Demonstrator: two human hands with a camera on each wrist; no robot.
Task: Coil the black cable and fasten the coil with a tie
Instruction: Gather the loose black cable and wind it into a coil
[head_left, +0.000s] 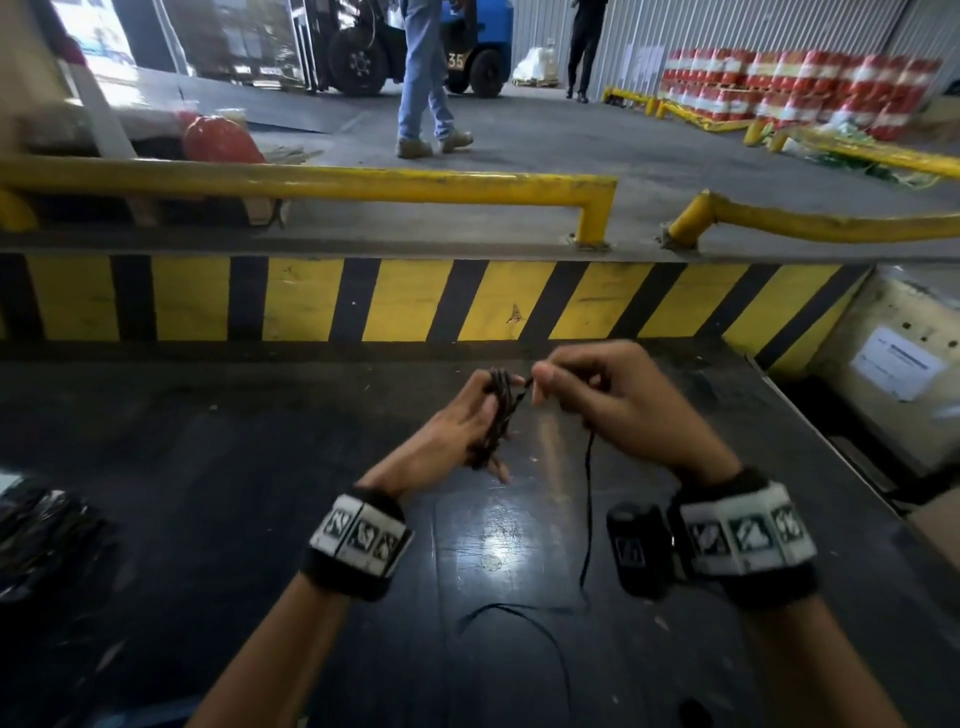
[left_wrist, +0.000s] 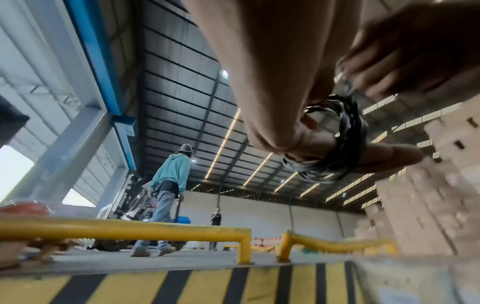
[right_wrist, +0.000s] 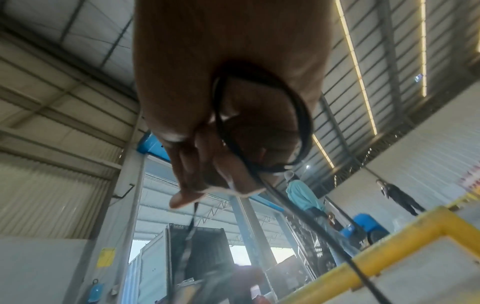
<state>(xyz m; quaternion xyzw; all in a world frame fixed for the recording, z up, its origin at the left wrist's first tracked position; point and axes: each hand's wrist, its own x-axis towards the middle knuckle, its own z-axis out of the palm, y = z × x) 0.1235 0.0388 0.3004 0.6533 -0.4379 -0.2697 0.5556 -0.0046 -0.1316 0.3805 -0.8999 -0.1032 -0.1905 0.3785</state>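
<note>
The black cable's coil (head_left: 500, 410) is wound in several turns round the fingers of my left hand (head_left: 460, 428), held above the dark table (head_left: 260, 467). My right hand (head_left: 543, 387) sits just right of the coil and pinches the cable between thumb and fingertips. From it the loose tail (head_left: 589, 499) hangs down to the table and curves toward me. In the left wrist view the coil (left_wrist: 346, 139) wraps an outstretched finger, my left hand (left_wrist: 280, 92) curled beside it. In the right wrist view a cable loop (right_wrist: 259, 115) passes through my right hand (right_wrist: 197, 160). No tie shows.
A yellow-and-black striped curb (head_left: 405, 299) and yellow guard rails (head_left: 322, 182) stand behind the table. A dark bundle (head_left: 36, 535) lies at the table's left edge, a cardboard box (head_left: 898, 364) at right. A person (head_left: 426, 78) walks past a forklift (head_left: 363, 57) beyond.
</note>
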